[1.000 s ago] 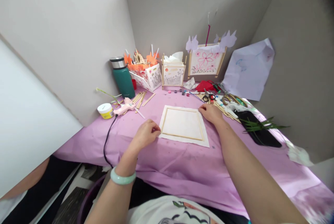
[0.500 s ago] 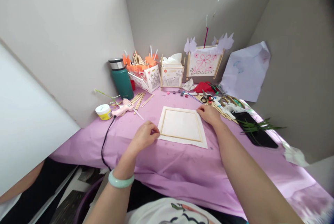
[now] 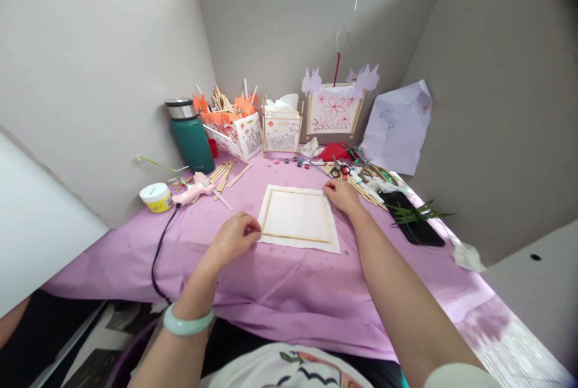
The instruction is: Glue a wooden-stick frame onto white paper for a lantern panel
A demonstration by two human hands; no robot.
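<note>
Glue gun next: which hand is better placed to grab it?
Left, probably. The left hand sits at the frame's near-left corner, on the glue gun's side of the table; the right hand rests on the far-right corner, across the frame.

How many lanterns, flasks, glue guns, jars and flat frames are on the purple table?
Paper lanterns: 3
Green flask: 1
Pink glue gun: 1
Yellow jar: 1
Flat framed paper square: 1
Total: 7

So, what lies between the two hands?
Head view: between left hand and right hand lies a white paper sheet bearing a square stick frame, on purple cloth.
</note>
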